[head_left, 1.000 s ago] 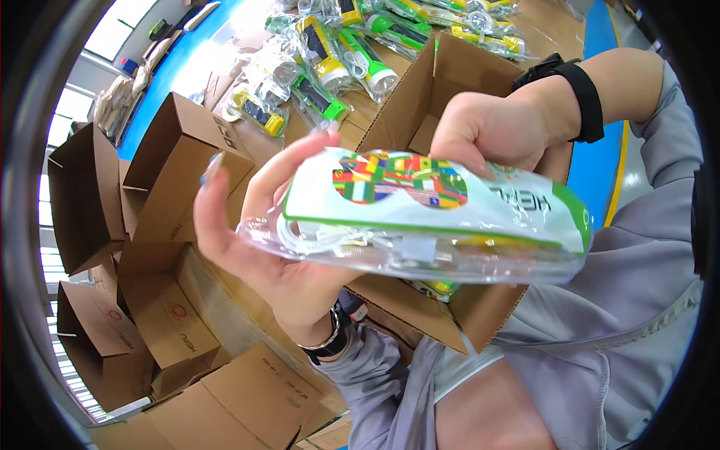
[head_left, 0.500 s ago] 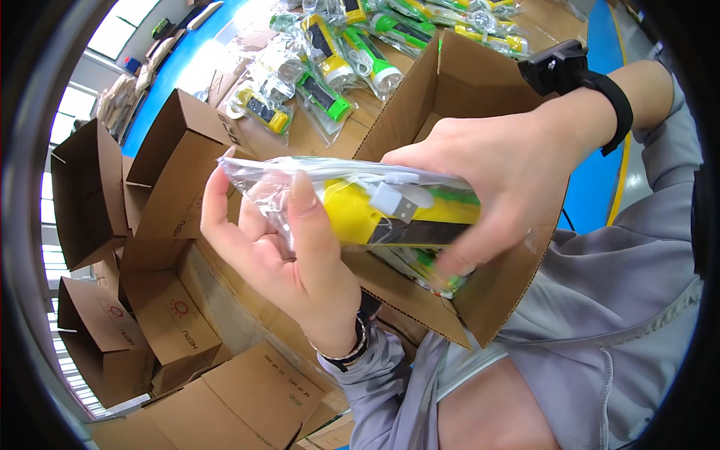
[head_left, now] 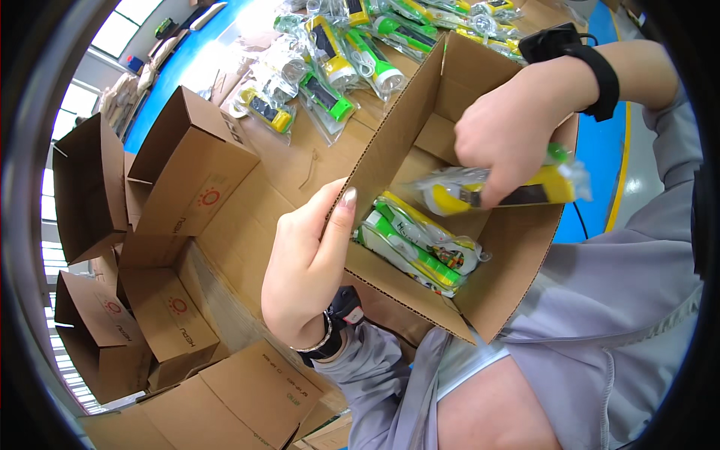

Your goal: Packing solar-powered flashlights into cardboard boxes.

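Observation:
An open cardboard box [head_left: 517, 281] stands in front of me, tilted in view. My left hand [head_left: 304, 262] grips the upper edge of its left wall, thumb inside. Over the opening, my right hand [head_left: 506, 127] holds a yellow flashlight [head_left: 551, 184] with a dark panel, packed in a clear plastic bag and slightly blurred. A bit of green shows behind it, partly hidden by the hand. Down in the box, next to its near left wall, lie several bagged green and yellow flashlights [head_left: 416, 244] packed side by side.
Many bagged flashlights [head_left: 326, 97] lie spread on the cardboard-covered table beyond the box. At left, several open cardboard boxes [head_left: 176, 187] are stacked on their sides. Another carton [head_left: 225, 397] sits at the lower left. Blue flooring [head_left: 596, 135] shows at right.
My right hand has carried the bagged yellow flashlight to the right, over the box. The left hand has let go of the bag and taken hold of the box's edge.

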### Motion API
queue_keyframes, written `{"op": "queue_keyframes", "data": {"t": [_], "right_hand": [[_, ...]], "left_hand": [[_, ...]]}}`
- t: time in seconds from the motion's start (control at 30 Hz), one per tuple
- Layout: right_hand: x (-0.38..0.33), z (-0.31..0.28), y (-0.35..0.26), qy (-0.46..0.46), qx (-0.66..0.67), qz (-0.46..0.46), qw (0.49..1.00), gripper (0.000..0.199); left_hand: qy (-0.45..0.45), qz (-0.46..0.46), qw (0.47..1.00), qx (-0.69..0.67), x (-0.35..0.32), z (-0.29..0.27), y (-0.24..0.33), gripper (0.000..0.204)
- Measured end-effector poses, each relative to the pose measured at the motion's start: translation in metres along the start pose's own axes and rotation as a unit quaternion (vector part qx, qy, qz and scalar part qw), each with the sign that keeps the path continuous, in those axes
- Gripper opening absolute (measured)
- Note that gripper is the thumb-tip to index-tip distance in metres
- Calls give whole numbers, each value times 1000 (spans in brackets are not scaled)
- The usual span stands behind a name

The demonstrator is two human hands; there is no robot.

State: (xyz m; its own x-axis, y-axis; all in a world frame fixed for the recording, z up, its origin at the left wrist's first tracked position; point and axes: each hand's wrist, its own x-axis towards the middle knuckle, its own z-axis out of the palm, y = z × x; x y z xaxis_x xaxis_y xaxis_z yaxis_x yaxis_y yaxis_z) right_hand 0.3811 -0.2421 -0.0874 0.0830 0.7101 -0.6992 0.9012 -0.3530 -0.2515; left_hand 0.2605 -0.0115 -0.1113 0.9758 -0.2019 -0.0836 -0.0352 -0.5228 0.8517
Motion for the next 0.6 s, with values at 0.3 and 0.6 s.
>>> {"op": "queue_keyframes", "data": {"t": [0.3,0.6], "right_hand": [[45,18,0,96,-68,43,992,33],[66,11,-9,-131,212,134,959,49]], "left_hand": [[15,42,999,-2,3,2,-6,24],[10,10,999,49,-4,-3,-4,26]]}}
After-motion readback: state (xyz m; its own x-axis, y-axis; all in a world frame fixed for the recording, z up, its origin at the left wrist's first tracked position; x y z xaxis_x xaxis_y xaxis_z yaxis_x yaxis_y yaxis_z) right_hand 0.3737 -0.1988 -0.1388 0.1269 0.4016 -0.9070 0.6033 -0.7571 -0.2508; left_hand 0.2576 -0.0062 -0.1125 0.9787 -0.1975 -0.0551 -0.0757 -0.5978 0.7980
